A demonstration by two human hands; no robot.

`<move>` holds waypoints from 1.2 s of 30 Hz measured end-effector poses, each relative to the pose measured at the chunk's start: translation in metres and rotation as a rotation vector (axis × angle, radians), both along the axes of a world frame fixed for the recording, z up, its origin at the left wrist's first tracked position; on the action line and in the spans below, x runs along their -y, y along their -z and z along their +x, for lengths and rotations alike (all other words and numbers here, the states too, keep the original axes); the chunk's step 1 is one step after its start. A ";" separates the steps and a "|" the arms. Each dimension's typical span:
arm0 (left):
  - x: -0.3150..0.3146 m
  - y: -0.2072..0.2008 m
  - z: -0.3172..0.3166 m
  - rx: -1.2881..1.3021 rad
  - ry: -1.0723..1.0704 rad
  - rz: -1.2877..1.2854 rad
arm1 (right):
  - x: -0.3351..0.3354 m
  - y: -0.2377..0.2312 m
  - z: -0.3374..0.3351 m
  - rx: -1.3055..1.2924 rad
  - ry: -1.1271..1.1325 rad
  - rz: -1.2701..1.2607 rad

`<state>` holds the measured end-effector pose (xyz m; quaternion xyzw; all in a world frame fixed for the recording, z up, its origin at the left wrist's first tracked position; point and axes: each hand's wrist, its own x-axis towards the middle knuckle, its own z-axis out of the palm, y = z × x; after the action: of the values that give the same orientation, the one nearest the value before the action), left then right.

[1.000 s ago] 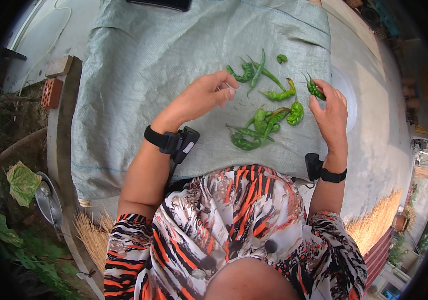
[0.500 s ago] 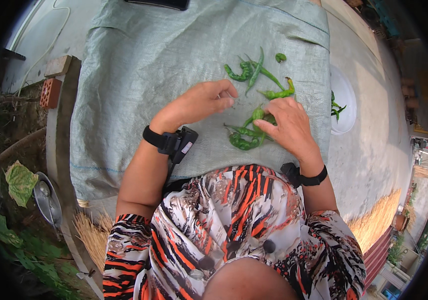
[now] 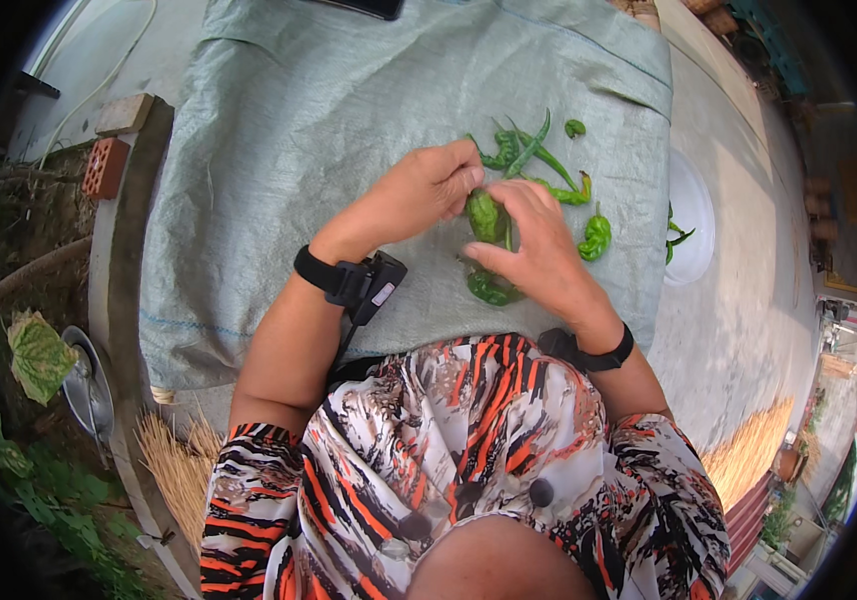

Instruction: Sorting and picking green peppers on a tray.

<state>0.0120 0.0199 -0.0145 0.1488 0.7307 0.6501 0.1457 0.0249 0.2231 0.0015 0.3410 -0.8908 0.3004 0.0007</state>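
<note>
A wrinkled green pepper (image 3: 485, 216) is between my two hands. My right hand (image 3: 534, 235) curls round it, the thumb below and the fingers above. The fingers of my left hand (image 3: 441, 182) are pinched together at the pepper's upper end; the exact grip is hidden. Below the right thumb lies another curled green pepper (image 3: 492, 288), partly covered. Beyond my hands are a few long green peppers (image 3: 529, 152), a small green piece (image 3: 575, 128) and a pepper with a yellowish, dark tip (image 3: 571, 192). One crumpled pepper (image 3: 596, 236) lies right of my right hand.
The peppers lie on a grey-green woven sheet (image 3: 279, 150). Past its right edge stands a pale round dish (image 3: 697, 240) with green peppers (image 3: 678, 238) in it. A dark flat object (image 3: 374, 6) is at the far edge. Left are a red brick (image 3: 106, 168) and a metal pan (image 3: 94, 395).
My right hand has moved left and taken up a green pepper, meeting my left hand, whose fingers have closed. A crumpled pepper now shows by itself at the right.
</note>
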 end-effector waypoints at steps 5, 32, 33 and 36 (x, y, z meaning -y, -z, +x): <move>0.001 -0.001 0.000 0.097 -0.134 0.212 | -0.007 0.007 -0.006 0.171 0.024 -0.083; 0.007 -0.008 -0.002 0.071 -0.039 0.284 | -0.042 -0.013 -0.011 0.462 0.504 -0.703; 0.006 -0.010 0.000 0.094 0.025 0.279 | -0.038 -0.016 -0.009 0.363 0.396 -0.610; 0.004 -0.011 0.003 0.130 0.084 0.261 | -0.024 -0.024 -0.001 0.249 0.258 -0.468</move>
<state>0.0155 0.0156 -0.0039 0.1547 0.6220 0.7413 0.1991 0.0236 0.2476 0.0258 0.1759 -0.8264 0.5348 0.0083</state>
